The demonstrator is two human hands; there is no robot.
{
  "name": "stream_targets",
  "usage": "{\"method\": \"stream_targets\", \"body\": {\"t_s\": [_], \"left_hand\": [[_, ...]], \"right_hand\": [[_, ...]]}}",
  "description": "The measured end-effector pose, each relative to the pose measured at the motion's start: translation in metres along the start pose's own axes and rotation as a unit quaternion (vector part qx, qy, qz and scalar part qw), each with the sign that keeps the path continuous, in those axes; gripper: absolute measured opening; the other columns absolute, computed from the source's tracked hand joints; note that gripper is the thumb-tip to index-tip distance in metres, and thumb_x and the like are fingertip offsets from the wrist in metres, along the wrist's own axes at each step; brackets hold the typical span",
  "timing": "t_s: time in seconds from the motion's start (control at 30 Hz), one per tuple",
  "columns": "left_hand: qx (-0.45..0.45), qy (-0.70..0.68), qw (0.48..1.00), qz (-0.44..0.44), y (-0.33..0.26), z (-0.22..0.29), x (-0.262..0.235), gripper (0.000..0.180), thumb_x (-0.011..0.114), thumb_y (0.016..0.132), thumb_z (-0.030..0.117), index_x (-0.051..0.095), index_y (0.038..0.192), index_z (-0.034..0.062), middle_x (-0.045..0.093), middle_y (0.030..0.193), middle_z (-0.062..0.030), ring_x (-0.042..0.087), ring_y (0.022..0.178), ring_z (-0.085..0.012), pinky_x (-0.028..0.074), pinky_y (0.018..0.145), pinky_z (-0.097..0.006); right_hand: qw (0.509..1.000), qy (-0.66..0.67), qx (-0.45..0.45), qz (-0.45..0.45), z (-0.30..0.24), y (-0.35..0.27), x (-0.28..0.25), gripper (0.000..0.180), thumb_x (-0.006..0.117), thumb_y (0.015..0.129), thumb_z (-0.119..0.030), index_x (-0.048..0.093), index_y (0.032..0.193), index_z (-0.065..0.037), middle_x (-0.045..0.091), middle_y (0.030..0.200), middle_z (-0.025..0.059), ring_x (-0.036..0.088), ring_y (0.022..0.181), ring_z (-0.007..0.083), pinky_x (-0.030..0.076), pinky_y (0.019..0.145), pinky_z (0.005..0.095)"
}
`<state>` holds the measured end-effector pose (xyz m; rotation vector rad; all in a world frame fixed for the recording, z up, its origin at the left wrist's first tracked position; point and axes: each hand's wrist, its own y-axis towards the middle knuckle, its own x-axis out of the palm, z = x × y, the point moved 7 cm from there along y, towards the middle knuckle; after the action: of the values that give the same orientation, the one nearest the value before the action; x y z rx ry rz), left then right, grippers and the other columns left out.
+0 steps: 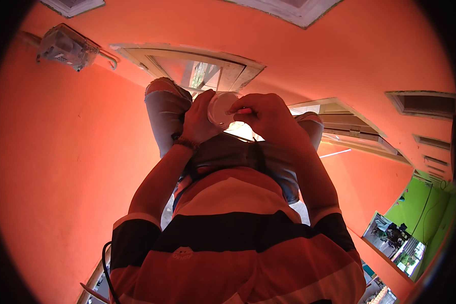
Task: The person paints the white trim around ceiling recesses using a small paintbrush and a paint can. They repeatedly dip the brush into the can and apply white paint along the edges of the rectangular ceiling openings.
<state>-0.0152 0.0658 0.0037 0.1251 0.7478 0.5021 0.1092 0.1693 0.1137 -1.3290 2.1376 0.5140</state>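
Observation:
My left hand (199,119) is wrapped round the side of a pale, see-through round container (220,112), held between my knees. Its rounded rim faces me, and I cannot make out what is inside. From the other side my right hand (266,115) reaches over the rim, with fingers pinched on a thin, bright red stick-like thing (244,111). Its far end is hidden or too small to tell, so its kind is unclear. A dark bracelet (186,143) circles my left wrist.
My bent knees in grey trousers (166,109) flank the container. Orange walls (76,167) surround me, with a wooden-framed opening (238,76) ahead. A clear-covered box (68,46) hangs at the upper left. A green wall (418,202) shows at the far right.

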Motion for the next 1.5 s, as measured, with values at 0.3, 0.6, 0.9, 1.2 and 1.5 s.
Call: {"method": "stream_targets", "body": {"t_s": [0.3,0.6,0.9,1.2,1.5], "left_hand": [[0.043,0.002,0.999,0.019,-0.002,0.000,0.004,0.088,0.093,0.056,0.021,0.051,0.132,0.0040,0.061,0.125,-0.0155,0.062,0.117,-0.0345,0.056,0.095,-0.042],[0.080,0.019,0.996,0.040,-0.003,0.002,0.003,0.088,0.093,0.057,0.022,0.051,0.132,0.0031,0.061,0.125,-0.0154,0.061,0.118,-0.0346,0.056,0.095,-0.042],[0.084,0.014,0.996,0.042,-0.002,0.004,0.000,0.087,0.094,0.058,0.026,0.052,0.131,0.0029,0.062,0.124,-0.0153,0.063,0.115,-0.0342,0.057,0.093,-0.042],[0.073,0.027,0.997,0.029,-0.003,0.005,0.000,0.087,0.094,0.059,0.028,0.052,0.131,0.0031,0.062,0.124,-0.0155,0.063,0.116,-0.0333,0.056,0.095,-0.041],[0.046,0.013,0.999,0.023,-0.002,0.004,0.001,0.086,0.093,0.059,0.026,0.053,0.131,0.0038,0.062,0.125,-0.0157,0.062,0.118,-0.0327,0.056,0.095,-0.041]], "right_hand": [[0.990,0.070,0.072,-0.096,0.008,-0.006,-0.010,0.014,0.073,0.085,0.004,0.070,0.098,0.000,0.073,0.090,0.0119,0.073,0.084,0.0237,0.057,0.076,0.0322],[0.992,0.038,0.034,-0.111,0.009,0.007,0.010,0.014,0.075,0.084,0.002,0.069,0.097,-0.001,0.073,0.087,0.0113,0.073,0.085,0.0244,0.057,0.076,0.0333],[0.992,0.005,0.041,-0.122,0.015,0.015,0.017,0.016,0.076,0.083,-0.001,0.068,0.097,-0.001,0.074,0.088,0.0133,0.073,0.084,0.0268,0.057,0.076,0.0365],[0.987,0.053,0.122,-0.093,0.004,0.017,-0.008,0.018,0.081,0.085,-0.008,0.068,0.094,0.001,0.073,0.083,0.0093,0.072,0.081,0.0163,0.055,0.072,0.0315],[0.997,0.032,0.073,-0.003,0.004,0.007,0.009,0.026,0.081,0.087,-0.019,0.064,0.091,0.000,0.066,0.074,0.0070,0.064,0.065,0.0157,0.051,0.063,0.0314]]}}
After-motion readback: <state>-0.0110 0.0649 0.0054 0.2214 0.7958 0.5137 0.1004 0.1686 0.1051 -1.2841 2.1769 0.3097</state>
